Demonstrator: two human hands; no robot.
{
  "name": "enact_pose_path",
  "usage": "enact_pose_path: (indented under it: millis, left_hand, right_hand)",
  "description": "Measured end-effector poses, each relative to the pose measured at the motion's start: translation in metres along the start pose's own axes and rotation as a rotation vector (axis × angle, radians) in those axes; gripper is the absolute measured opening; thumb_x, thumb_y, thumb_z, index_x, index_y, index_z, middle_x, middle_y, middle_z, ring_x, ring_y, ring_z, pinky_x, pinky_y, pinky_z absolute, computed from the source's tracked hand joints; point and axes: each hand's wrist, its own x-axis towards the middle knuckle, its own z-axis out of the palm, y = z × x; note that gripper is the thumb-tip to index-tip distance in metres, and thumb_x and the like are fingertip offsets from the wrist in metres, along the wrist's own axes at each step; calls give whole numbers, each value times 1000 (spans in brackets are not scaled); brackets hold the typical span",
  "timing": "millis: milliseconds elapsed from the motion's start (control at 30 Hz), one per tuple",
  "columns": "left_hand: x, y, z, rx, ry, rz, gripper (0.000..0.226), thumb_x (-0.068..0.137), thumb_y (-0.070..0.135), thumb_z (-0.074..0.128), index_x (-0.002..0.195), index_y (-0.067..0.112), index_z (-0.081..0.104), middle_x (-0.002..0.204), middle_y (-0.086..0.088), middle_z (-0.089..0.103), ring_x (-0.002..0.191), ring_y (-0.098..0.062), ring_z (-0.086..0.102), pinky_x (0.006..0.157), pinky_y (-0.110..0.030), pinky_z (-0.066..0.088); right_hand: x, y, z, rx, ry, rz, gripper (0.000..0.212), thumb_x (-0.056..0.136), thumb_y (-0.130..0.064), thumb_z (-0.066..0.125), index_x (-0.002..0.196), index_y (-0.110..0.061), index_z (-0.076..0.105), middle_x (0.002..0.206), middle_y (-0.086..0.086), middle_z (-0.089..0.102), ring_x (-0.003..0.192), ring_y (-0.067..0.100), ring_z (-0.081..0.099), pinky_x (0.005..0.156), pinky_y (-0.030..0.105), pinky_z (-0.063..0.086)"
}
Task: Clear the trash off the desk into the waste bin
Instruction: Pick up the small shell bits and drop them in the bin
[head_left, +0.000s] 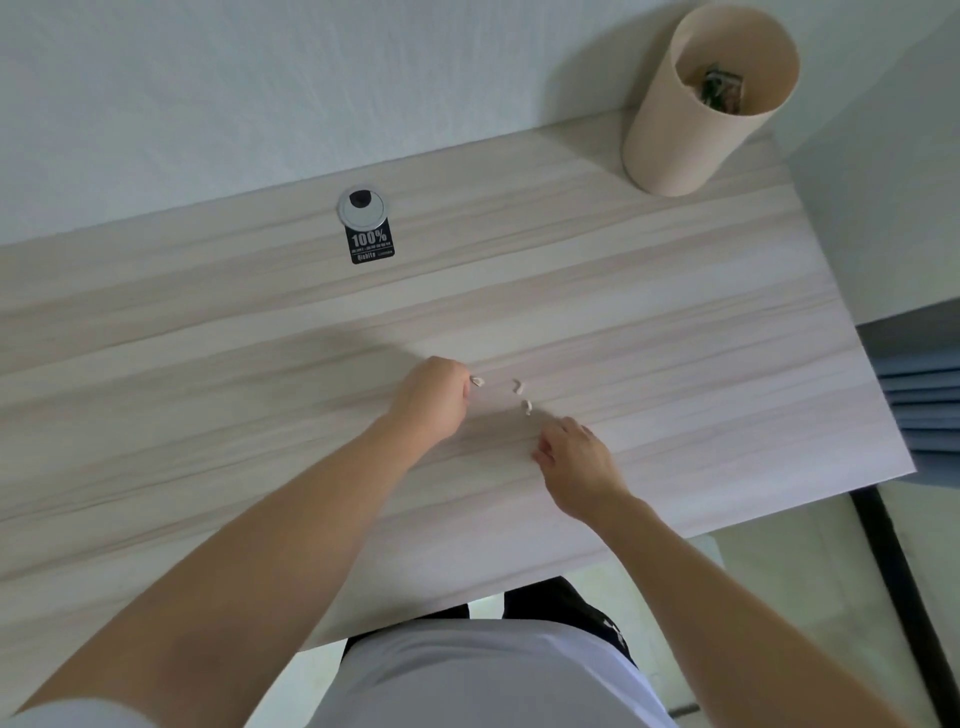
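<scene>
Three small pale shell-like scraps lie on the light wooden desk (675, 322) near its middle. One scrap (477, 381) sits at the fingertips of my left hand (434, 397), whose fingers are curled and pinching at it. Two more scraps (518, 385) (526, 407) lie just right of it. My right hand (576, 460) hovers low over the desk just below them, fingers bent and apart, holding nothing. The beige cylindrical waste bin (675, 140) stands on the desk's far right corner with some dark trash at its bottom.
A round silver cable grommet (362, 207) with a black "100%" label (369, 245) below it sits at the desk's back middle. A white wall runs behind the desk. Blue fabric (924, 405) lies past the desk's right edge.
</scene>
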Motion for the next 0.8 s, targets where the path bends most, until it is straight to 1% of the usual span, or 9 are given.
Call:
enact_pose_path:
  millis: [167, 233, 333, 400, 467, 500, 600, 700, 800]
  left_hand:
    - [3, -2, -2, 30, -3, 91, 16, 83, 6, 63, 71, 16, 59, 83, -6, 55, 77, -28, 58, 67, -33, 42]
    - [3, -3, -1, -22, 67, 113, 16, 85, 4, 61, 73, 14, 55, 79, -3, 53, 73, -27, 54, 64, -32, 37]
    - [6, 0, -2, -71, 152, 124, 14, 86, 2, 59, 78, 11, 51, 73, -3, 55, 67, -26, 49, 59, -31, 33]
    - [10, 2, -2, -68, 137, 131, 8, 87, 6, 61, 90, 11, 55, 75, -4, 59, 68, -26, 52, 59, -32, 37]
    - [15, 2, -2, -62, 79, 124, 22, 87, 12, 64, 108, 14, 58, 82, -6, 64, 73, -26, 57, 65, -33, 46]
    - [17, 4, -3, -49, 42, 122, 25, 87, 14, 64, 111, 15, 59, 86, -7, 66, 77, -27, 59, 68, -34, 48]
    - [24, 12, -4, 64, -31, 108, 18, 84, 9, 62, 101, 15, 64, 93, -10, 66, 85, -30, 61, 69, -34, 49]
    - [29, 26, -5, 152, -87, 129, 17, 77, 0, 55, 81, 13, 65, 86, -11, 63, 80, -33, 61, 65, -35, 50]
    - [32, 39, 1, 155, -115, 224, 16, 76, -3, 56, 77, 12, 62, 87, -9, 62, 80, -31, 59, 68, -37, 49]
  right_hand:
    - [4, -2, -12, 85, 23, 32, 12, 94, -16, 40, 83, -13, 39, 83, 5, 48, 71, 25, 46, 63, 32, 33]
    - [8, 0, -15, 113, 36, 32, 9, 93, -9, 39, 84, -12, 40, 81, 6, 49, 69, 27, 47, 60, 32, 31]
    - [16, 1, -19, 141, 34, 27, 12, 92, -5, 38, 95, -11, 48, 88, 7, 54, 74, 29, 50, 62, 33, 34]
    - [20, 0, -21, 177, 32, 45, 17, 94, -7, 36, 102, -11, 50, 96, 7, 56, 81, 29, 51, 67, 34, 37]
    - [23, -1, -23, 194, 42, 56, 22, 93, -7, 34, 107, -10, 51, 101, 8, 56, 84, 29, 51, 69, 33, 36]
    - [24, -1, -23, 196, 47, 58, 23, 92, -8, 34, 107, -10, 51, 102, 9, 56, 84, 29, 51, 70, 32, 35]
    - [27, 0, -23, 191, 48, 68, 21, 94, -10, 33, 102, -9, 52, 101, 11, 57, 85, 31, 52, 69, 33, 35]
    - [26, 0, -23, 191, 54, 74, 21, 96, -13, 34, 100, -8, 53, 99, 12, 58, 85, 33, 54, 70, 37, 40]
    - [24, 1, -23, 202, 65, 69, 21, 96, -14, 34, 100, -7, 54, 97, 12, 58, 84, 32, 54, 72, 38, 43]
